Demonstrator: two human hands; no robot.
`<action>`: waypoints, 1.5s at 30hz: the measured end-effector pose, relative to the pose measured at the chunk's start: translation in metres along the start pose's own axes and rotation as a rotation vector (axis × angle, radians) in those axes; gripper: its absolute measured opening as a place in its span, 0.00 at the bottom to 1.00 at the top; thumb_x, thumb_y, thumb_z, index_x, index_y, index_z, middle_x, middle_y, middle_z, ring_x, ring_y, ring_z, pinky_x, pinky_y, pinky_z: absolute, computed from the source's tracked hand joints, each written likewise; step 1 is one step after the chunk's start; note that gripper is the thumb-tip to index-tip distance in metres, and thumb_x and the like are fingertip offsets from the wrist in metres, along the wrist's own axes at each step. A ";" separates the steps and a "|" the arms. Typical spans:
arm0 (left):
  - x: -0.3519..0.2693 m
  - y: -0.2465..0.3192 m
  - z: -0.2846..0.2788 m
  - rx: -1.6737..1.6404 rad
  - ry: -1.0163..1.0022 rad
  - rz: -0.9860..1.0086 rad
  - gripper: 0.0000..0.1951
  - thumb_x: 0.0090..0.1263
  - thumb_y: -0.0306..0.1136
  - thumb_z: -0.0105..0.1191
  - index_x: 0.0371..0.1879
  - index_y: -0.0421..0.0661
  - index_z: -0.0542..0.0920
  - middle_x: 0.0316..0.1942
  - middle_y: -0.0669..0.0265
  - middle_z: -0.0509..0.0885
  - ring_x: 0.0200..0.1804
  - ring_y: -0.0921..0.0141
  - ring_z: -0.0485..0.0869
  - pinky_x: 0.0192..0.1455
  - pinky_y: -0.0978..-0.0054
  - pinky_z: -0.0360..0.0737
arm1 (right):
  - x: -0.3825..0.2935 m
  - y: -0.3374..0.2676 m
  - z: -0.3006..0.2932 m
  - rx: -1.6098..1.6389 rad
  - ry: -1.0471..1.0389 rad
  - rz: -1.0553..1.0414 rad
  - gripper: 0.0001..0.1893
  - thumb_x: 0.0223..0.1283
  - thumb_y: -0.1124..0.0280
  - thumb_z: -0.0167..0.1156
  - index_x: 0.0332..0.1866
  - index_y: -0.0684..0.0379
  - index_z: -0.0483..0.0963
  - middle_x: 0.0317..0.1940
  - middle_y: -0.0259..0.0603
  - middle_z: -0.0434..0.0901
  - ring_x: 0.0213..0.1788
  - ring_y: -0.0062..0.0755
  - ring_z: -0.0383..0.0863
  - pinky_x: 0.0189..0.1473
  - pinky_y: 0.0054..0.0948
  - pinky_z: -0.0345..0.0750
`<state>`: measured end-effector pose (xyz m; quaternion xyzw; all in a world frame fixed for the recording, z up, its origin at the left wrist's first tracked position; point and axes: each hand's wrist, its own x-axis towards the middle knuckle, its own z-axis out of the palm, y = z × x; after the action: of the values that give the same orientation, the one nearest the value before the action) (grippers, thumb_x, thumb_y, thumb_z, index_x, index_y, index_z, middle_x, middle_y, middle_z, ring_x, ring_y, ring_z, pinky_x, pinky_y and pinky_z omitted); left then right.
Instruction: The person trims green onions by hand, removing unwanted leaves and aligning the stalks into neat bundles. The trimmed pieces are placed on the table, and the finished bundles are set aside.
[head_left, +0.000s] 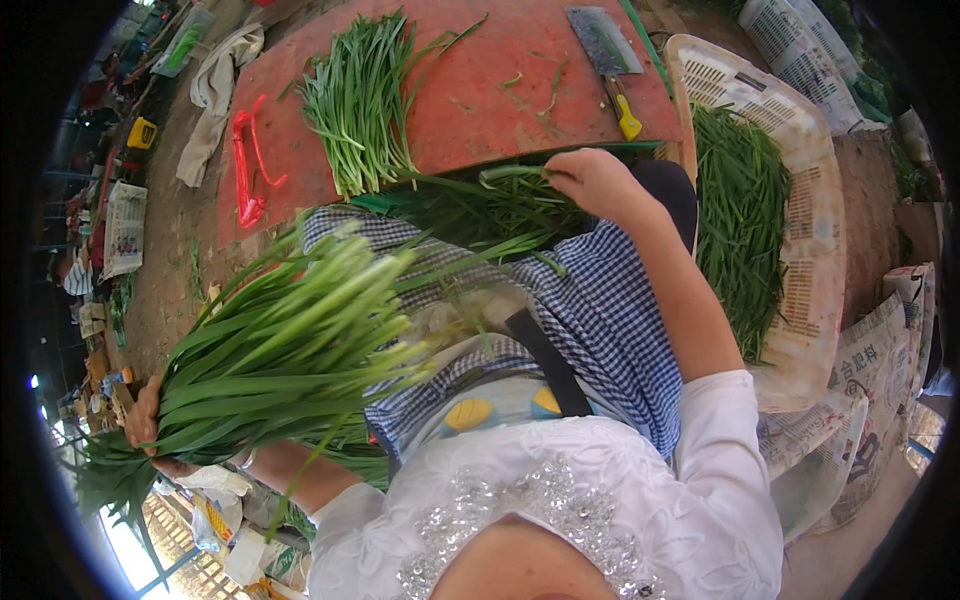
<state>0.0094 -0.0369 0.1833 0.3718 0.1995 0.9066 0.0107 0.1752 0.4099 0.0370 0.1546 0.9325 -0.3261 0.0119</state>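
Note:
My left hand (144, 420) grips a thick bunch of garlic chives (277, 352) around its leafy part, out to the left of my lap. The pale stem ends fan toward my middle and look blurred. Over my right knee, my right hand (596, 180) has its fingers pinched on a few thin chive strands (517, 174). Darker loose chives (480, 206) lie below these, between my lap and the red board (480, 112). On that board rests another chive bundle (360, 105), stem ends toward me.
A cleaver (607, 60) with a yellow-tipped handle lies at the board's right. Red plastic ties (246, 169) sit at its left. A pale plastic crate (814, 225) of chives (739, 225) stands to my right, near printed woven sacks (862, 390). A cloth (217, 90) lies beyond the board's left edge.

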 end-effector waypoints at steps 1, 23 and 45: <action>-0.001 0.006 -0.005 0.086 0.038 0.062 0.14 0.48 0.32 0.58 0.32 0.53 0.70 0.25 0.80 0.76 0.35 0.79 0.76 0.51 0.78 0.65 | -0.005 0.002 0.008 -0.187 0.080 -0.086 0.15 0.51 0.70 0.60 0.46 0.60 0.73 0.38 0.43 0.77 0.43 0.40 0.76 0.46 0.36 0.71; -0.012 -0.008 0.008 0.085 0.159 -0.032 0.14 0.52 0.30 0.54 0.37 0.48 0.68 0.29 0.74 0.72 0.35 0.74 0.71 0.48 0.75 0.65 | 0.028 -0.032 -0.007 1.299 0.059 0.051 0.09 0.58 0.67 0.60 0.37 0.63 0.76 0.30 0.36 0.80 0.30 0.19 0.79 0.34 0.19 0.77; -0.015 -0.146 0.030 0.044 0.218 -0.957 0.33 0.50 0.35 0.54 0.56 0.32 0.64 0.44 0.51 0.75 0.36 0.68 0.77 0.47 0.70 0.76 | 0.035 -0.160 -0.016 0.828 -0.366 -0.573 0.13 0.62 0.66 0.53 0.28 0.66 0.69 0.20 0.33 0.72 0.22 0.17 0.73 0.25 0.21 0.70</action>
<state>0.0217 0.1056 0.1382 0.1417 0.3668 0.8292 0.3972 0.0955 0.3111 0.1424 -0.1739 0.7135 -0.6784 0.0230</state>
